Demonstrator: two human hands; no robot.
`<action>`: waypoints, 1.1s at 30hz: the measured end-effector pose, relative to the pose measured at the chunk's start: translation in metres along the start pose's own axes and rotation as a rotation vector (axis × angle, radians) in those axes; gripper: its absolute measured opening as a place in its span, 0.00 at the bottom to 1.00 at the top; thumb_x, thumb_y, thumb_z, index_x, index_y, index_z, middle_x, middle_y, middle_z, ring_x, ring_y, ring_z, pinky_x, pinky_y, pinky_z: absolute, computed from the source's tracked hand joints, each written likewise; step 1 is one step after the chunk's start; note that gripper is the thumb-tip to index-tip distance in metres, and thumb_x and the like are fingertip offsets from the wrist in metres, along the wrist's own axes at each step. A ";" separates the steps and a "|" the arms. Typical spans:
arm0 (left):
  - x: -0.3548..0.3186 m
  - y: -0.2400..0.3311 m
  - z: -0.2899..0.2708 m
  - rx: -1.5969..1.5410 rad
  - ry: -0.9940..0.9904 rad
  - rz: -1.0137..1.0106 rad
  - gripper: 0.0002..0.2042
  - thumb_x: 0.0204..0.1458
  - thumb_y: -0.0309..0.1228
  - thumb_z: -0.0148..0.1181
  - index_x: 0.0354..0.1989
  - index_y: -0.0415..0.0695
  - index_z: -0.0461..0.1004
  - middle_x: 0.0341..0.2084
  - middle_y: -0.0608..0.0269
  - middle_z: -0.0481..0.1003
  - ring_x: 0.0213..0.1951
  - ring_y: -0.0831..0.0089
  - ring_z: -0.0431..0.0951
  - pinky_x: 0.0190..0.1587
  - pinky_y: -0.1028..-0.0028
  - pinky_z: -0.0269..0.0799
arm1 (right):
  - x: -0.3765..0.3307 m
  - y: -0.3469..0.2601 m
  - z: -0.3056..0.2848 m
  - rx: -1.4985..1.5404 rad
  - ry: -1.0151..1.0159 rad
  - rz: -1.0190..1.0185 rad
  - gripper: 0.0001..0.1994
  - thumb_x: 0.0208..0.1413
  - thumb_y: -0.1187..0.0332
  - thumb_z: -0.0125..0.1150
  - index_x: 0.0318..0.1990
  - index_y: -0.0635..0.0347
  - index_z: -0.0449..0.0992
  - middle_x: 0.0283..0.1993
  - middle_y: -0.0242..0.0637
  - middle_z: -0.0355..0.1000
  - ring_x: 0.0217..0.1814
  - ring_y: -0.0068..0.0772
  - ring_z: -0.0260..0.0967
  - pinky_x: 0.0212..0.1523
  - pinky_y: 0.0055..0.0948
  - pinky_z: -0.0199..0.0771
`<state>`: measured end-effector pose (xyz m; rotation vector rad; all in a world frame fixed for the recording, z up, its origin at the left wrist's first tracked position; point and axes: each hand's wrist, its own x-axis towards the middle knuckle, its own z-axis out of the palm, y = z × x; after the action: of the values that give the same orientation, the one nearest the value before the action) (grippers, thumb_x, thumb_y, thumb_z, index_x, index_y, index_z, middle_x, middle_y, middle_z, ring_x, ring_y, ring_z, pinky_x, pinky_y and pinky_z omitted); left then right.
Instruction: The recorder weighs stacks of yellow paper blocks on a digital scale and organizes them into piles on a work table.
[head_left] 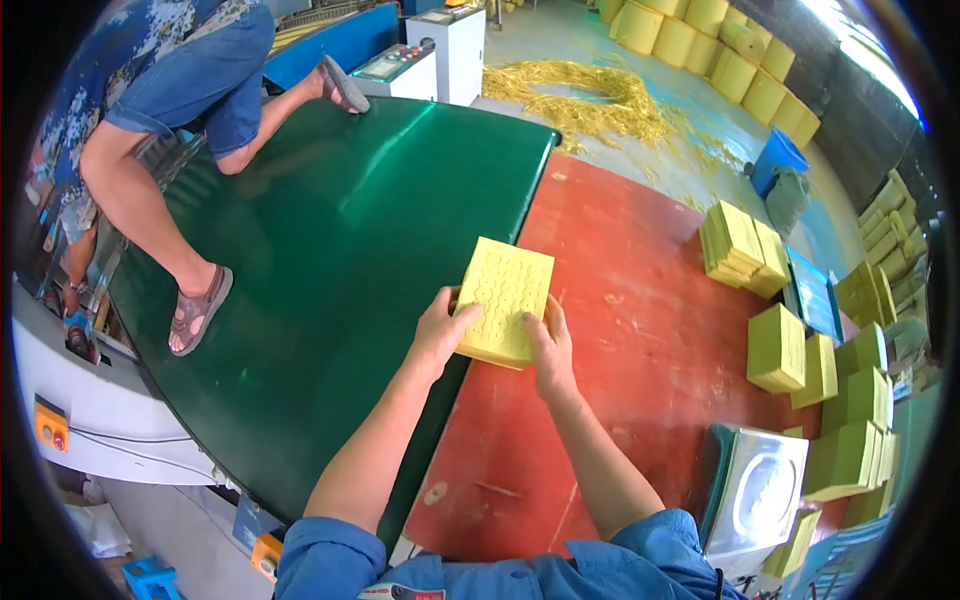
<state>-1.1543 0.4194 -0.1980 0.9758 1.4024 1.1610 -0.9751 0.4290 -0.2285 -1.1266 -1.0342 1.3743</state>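
Though between left hand and right hand, yellow stack, underside invisible.

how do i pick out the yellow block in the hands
Look where the green surface meets the red table. There, the left hand and right hand hold the yellow block. Only this one is held; the other yellow blocks stand off to the right.
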 end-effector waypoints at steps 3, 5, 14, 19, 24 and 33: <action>-0.061 -0.018 0.022 -0.002 -0.038 -0.050 0.25 0.53 0.36 0.62 0.55 0.33 0.68 0.49 0.51 0.75 0.49 0.68 0.75 0.54 0.69 0.70 | -0.062 0.006 -0.039 -0.027 0.020 -0.028 0.34 0.61 0.62 0.59 0.72 0.59 0.54 0.64 0.49 0.66 0.63 0.36 0.66 0.63 0.35 0.66; -0.116 -0.023 0.037 -0.036 -0.086 -0.038 0.24 0.54 0.36 0.63 0.55 0.34 0.67 0.49 0.52 0.75 0.50 0.69 0.75 0.53 0.69 0.70 | -0.116 0.000 -0.068 -0.071 0.008 -0.004 0.34 0.61 0.62 0.59 0.72 0.60 0.54 0.64 0.49 0.65 0.63 0.35 0.67 0.62 0.36 0.68; -0.326 -0.045 0.121 0.029 -0.260 -0.106 0.24 0.57 0.31 0.62 0.59 0.36 0.62 0.52 0.53 0.72 0.54 0.70 0.72 0.56 0.69 0.69 | -0.332 -0.020 -0.190 -0.081 0.027 -0.010 0.35 0.58 0.66 0.64 0.70 0.68 0.56 0.66 0.50 0.63 0.68 0.39 0.62 0.66 0.36 0.63; -0.388 -0.050 0.142 0.056 -0.287 -0.186 0.25 0.57 0.28 0.60 0.61 0.36 0.61 0.53 0.56 0.71 0.54 0.72 0.71 0.57 0.69 0.68 | -0.402 -0.018 -0.229 -0.172 0.017 0.003 0.37 0.58 0.62 0.66 0.70 0.65 0.56 0.68 0.52 0.61 0.71 0.43 0.59 0.67 0.37 0.62; -0.394 -0.040 0.153 0.451 -0.245 0.099 0.30 0.53 0.26 0.61 0.65 0.36 0.59 0.61 0.46 0.66 0.63 0.59 0.66 0.65 0.61 0.61 | -0.451 -0.018 -0.261 0.061 -0.044 0.206 0.33 0.63 0.58 0.60 0.70 0.65 0.57 0.68 0.48 0.63 0.70 0.41 0.61 0.68 0.37 0.61; -0.401 -0.043 0.205 1.220 -0.176 0.731 0.33 0.54 0.36 0.60 0.67 0.35 0.59 0.68 0.36 0.54 0.70 0.38 0.52 0.67 0.46 0.52 | -0.453 0.045 -0.254 0.577 0.180 0.490 0.19 0.68 0.60 0.51 0.59 0.64 0.69 0.55 0.42 0.74 0.57 0.37 0.72 0.60 0.39 0.69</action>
<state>-0.8923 0.0527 -0.1589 2.5247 1.6257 0.5404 -0.7221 -0.0237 -0.2784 -1.0635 -0.1924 1.7645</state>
